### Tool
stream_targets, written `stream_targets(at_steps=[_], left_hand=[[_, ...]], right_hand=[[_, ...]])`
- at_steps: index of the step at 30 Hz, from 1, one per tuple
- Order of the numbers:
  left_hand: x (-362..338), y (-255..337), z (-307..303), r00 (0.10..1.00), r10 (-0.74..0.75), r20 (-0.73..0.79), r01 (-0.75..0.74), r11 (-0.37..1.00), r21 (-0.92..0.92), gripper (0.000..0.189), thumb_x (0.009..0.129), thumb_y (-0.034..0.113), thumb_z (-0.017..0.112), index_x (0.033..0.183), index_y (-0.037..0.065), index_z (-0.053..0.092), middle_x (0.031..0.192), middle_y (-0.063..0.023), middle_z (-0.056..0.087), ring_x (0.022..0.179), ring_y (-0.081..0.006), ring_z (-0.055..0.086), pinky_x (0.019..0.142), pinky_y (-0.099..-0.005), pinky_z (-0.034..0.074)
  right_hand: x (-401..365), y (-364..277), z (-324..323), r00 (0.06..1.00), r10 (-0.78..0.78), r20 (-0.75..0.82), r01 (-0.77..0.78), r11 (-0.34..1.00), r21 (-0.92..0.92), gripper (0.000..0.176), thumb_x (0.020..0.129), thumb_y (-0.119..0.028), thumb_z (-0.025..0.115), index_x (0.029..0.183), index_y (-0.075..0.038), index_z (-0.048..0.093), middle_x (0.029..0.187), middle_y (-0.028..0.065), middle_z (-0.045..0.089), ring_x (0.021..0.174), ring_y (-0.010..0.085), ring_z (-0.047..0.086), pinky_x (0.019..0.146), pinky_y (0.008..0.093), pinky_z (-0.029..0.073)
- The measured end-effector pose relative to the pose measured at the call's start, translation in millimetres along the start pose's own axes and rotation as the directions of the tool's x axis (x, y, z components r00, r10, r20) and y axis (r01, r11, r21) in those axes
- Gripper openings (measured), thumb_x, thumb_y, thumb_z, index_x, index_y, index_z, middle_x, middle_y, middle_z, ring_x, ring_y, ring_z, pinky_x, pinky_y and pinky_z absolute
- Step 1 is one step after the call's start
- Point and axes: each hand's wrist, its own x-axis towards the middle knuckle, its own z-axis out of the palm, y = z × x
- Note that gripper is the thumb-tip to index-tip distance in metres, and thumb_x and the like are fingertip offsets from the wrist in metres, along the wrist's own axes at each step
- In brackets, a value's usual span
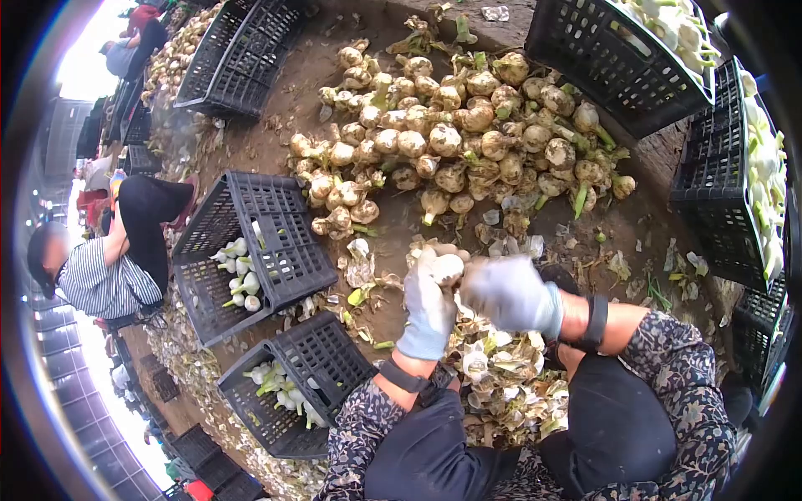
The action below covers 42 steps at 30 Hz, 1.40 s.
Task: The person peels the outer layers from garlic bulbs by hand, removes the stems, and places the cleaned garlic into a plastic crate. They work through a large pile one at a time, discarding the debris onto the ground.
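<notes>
My left hand (428,307), in a pale work glove, is closed around a whitish garlic bulb (447,267) held between my knees. Right beside the bulb is my gloved right hand (516,294), its fingers smeared by motion, so I cannot tell whether it holds anything. Just beyond my hands lies a wide heap of soil-stained garlic bulbs (445,140), some with short green stalks. Below my hands, a pile of peeled-off papery skins (505,376) covers the ground between my legs.
Black plastic crates (292,238) with trimmed white bulbs (240,271) lie tipped on the left, one nearer me (322,367). Full crates (622,71) stand at the right. A person in a striped shirt (109,284) sits at the left, and another person (125,54) is farther back.
</notes>
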Motion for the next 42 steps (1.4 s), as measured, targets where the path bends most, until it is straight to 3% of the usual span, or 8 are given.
stream_targets(at_steps=[3, 7, 11, 14, 19, 28, 40, 42], left_hand=[[18, 15, -12, 0.939, -0.338, -0.061, 0.286, 0.868, -0.407, 0.033, 0.099, 0.034, 0.042, 0.107, 0.006, 0.057, 0.091, -0.0113, 0.066, 0.079, -0.0238, 0.064, 0.064, -0.0320, 0.051], [12, 22, -16, 0.955, -0.295, 0.024, 0.272, 0.843, -0.464, 0.033, 0.099, 0.033, 0.042, 0.113, 0.006, 0.055, 0.100, -0.0123, 0.064, 0.087, -0.0264, 0.064, 0.068, -0.0330, 0.051], [11, 19, -15, 0.930, -0.249, 0.271, 0.357, 0.788, -0.501, 0.037, 0.095, 0.029, 0.055, 0.124, 0.007, 0.048, 0.113, -0.0157, 0.061, 0.100, -0.0311, 0.062, 0.080, -0.0386, 0.054], [6, 21, -10, 0.924, -0.260, 0.281, 0.373, 0.779, -0.504, 0.041, 0.097, 0.027, 0.052, 0.131, 0.004, 0.045, 0.114, -0.0135, 0.060, 0.101, -0.0305, 0.063, 0.084, -0.0395, 0.055], [-4, 24, 7, 0.947, -0.217, 0.235, 0.280, 0.918, -0.281, 0.043, 0.095, 0.029, 0.057, 0.129, 0.004, 0.050, 0.106, -0.0081, 0.064, 0.084, -0.0175, 0.065, 0.067, -0.0284, 0.056], [-9, 17, 15, 0.973, -0.063, 0.222, 0.081, 0.994, -0.071, 0.052, 0.090, 0.024, 0.066, 0.133, 0.000, 0.049, 0.108, -0.0064, 0.065, 0.082, -0.0086, 0.062, 0.062, -0.0192, 0.051], [-11, 21, 21, 0.944, -0.094, 0.317, 0.232, 0.871, -0.433, 0.053, 0.092, 0.030, 0.061, 0.134, 0.001, 0.047, 0.110, -0.0106, 0.064, 0.081, -0.0135, 0.061, 0.063, -0.0252, 0.046], [-10, 23, 19, 0.924, -0.068, 0.377, 0.230, 0.884, -0.406, 0.059, 0.090, 0.034, 0.060, 0.139, 0.008, 0.039, 0.115, -0.0153, 0.061, 0.091, -0.0280, 0.063, 0.079, -0.0404, 0.053]], right_hand=[[-16, -43, 10, 0.845, -0.192, 0.500, 0.081, 0.968, 0.236, 0.023, 0.075, -0.016, 0.061, 0.097, -0.012, 0.062, 0.087, 0.0099, 0.060, 0.075, 0.0302, 0.064, 0.060, 0.0406, 0.052], [-15, -27, 8, 0.695, 0.173, 0.698, -0.189, 0.980, -0.056, 0.032, 0.077, -0.019, 0.061, 0.109, -0.015, 0.061, 0.090, 0.0103, 0.064, 0.079, 0.0310, 0.066, 0.063, 0.0414, 0.053], [-9, 20, -6, 0.871, 0.342, 0.353, -0.287, 0.937, -0.201, 0.022, 0.079, -0.028, 0.066, 0.098, -0.018, 0.068, 0.092, 0.0063, 0.066, 0.081, 0.0287, 0.065, 0.071, 0.0372, 0.053], [2, 28, -22, 0.792, 0.591, 0.156, -0.611, 0.771, 0.180, 0.032, 0.082, -0.035, 0.071, 0.097, -0.008, 0.066, 0.078, 0.0065, 0.064, 0.075, 0.0210, 0.064, 0.070, 0.0316, 0.052], [6, 28, -10, 0.551, 0.742, 0.382, -0.616, 0.052, 0.786, 0.027, 0.088, -0.033, 0.068, 0.090, -0.008, 0.059, 0.069, -0.0007, 0.059, 0.051, 0.0065, 0.053, 0.044, 0.0192, 0.039], [-1, 27, -5, 0.621, 0.724, 0.300, -0.458, 0.023, 0.889, 0.020, 0.090, -0.027, 0.066, 0.095, -0.009, 0.057, 0.072, -0.0004, 0.062, 0.053, 0.0053, 0.054, 0.045, 0.0195, 0.041], [3, 15, -4, 0.759, 0.622, 0.195, -0.209, -0.051, 0.977, 0.019, 0.091, -0.022, 0.062, 0.096, -0.007, 0.052, 0.076, 0.0029, 0.060, 0.058, 0.0064, 0.052, 0.050, 0.0201, 0.043], [8, 8, -14, 0.766, 0.614, 0.191, -0.188, -0.070, 0.980, 0.021, 0.090, -0.022, 0.064, 0.096, -0.007, 0.051, 0.077, 0.0027, 0.060, 0.059, 0.0072, 0.053, 0.051, 0.0204, 0.043]])
